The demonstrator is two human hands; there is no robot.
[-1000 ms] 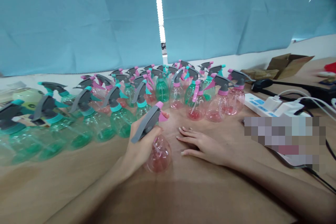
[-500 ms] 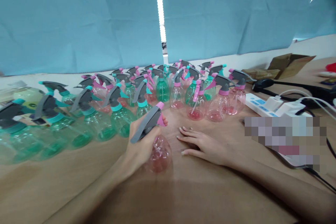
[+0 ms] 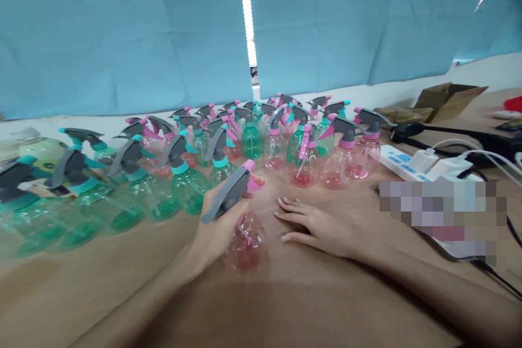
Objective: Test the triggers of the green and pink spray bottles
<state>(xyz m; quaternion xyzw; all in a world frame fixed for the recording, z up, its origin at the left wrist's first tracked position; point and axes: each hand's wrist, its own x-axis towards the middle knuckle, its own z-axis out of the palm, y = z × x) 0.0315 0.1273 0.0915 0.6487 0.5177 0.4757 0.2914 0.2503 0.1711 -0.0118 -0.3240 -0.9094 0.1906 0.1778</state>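
My left hand (image 3: 220, 228) is wrapped round the neck of a pink spray bottle (image 3: 247, 244), which stands on the brown tabletop (image 3: 310, 304). Its grey sprayer head with a pink nozzle points away to the upper right, and a finger lies by the pink trigger. To the right of that bottle, my right hand (image 3: 314, 225) rests palm down on the table, fingers apart, holding nothing. A green spray bottle (image 3: 191, 190) stands just beyond my left hand, and a pink spray bottle (image 3: 304, 166) stands behind my right.
Several green and pink spray bottles crowd the back and left of the table. On the right are a white power strip (image 3: 402, 163) with plugs and cables, a blurred-out flat device (image 3: 440, 228), a black headset-like item (image 3: 411, 131) and an open cardboard box (image 3: 448, 103).
The pink trigger under my left hand's finger sits slightly further forward, and the finger has shifted outward with it. The bottle and my right hand stay in place.
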